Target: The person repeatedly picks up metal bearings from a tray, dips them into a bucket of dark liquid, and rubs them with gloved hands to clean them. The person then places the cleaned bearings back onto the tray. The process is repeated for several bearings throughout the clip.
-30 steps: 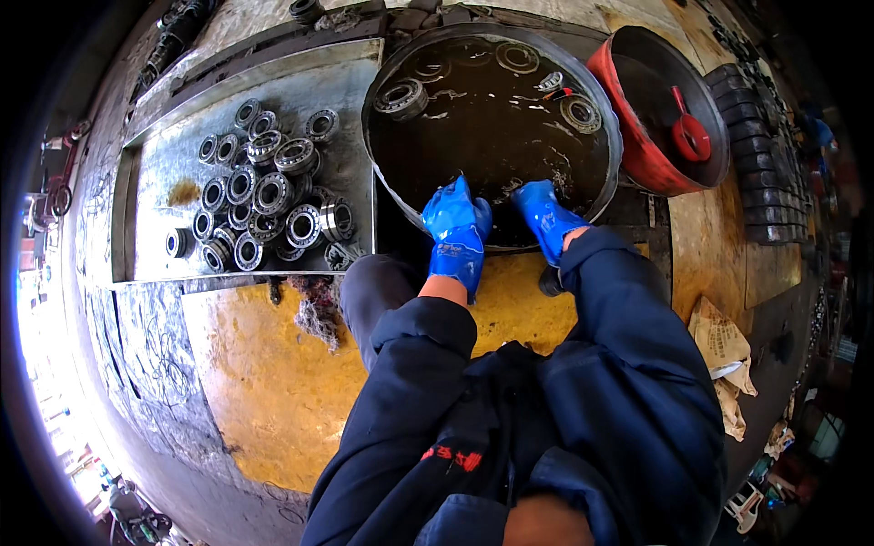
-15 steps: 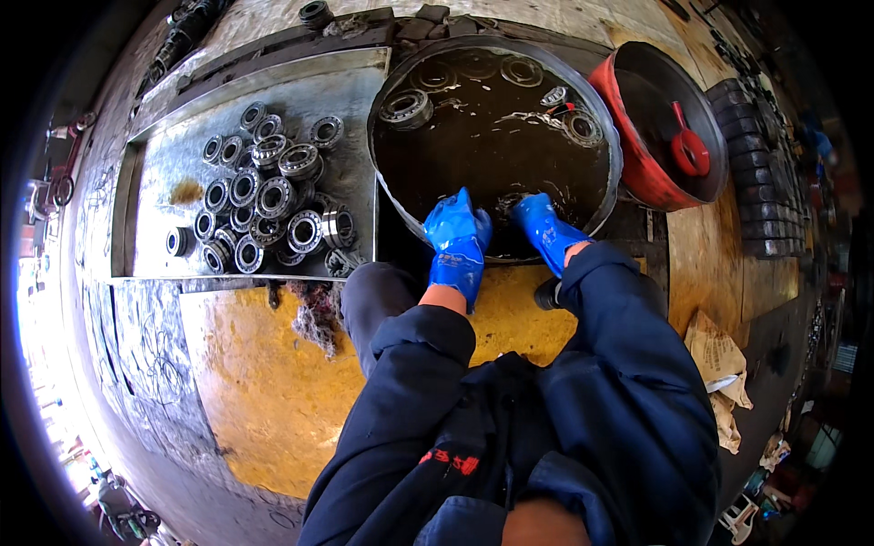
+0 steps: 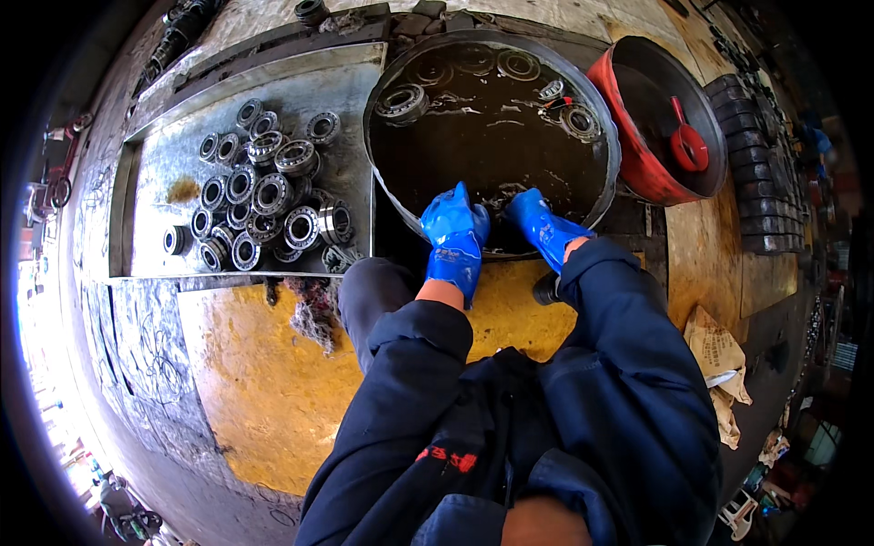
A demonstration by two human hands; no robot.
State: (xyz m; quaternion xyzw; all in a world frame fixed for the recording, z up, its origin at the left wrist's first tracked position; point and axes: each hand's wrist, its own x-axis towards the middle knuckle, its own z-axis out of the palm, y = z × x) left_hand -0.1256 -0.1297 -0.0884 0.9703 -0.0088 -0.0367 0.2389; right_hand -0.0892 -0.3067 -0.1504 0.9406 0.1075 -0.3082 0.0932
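Both my hands wear blue rubber gloves and work at the near rim of a round metal tub [image 3: 368, 146] of dark brown liquid. My left hand [image 3: 453, 223] has its fingers curled inward over the liquid. Opposite it, my right hand [image 3: 539, 220] reaches down with its fingertips at the surface. Between them, ripples and a dark, wet shape show; what the closed fingers hold is mostly hidden. Farther back in the tub, a large roller bearing [image 3: 401, 104] and a smaller bearing [image 3: 579, 122] sit partly above the liquid, with bearing rings [image 3: 518, 65] near the far rim.
Left of the tub, a shallow metal tray [image 3: 319, 82] carries a pile of bearings [image 3: 271, 195]. To the right stands a red drum [image 3: 628, 155] with a red-handled tool [image 3: 689, 146] inside. Beyond it are stacked dark blocks [image 3: 756, 173]. Brown paper [image 3: 716, 350] lies nearer me.
My hands stay close together at the near rim, with only slight shifts. The ripples between them have changed shape. The whole view has shifted a little.
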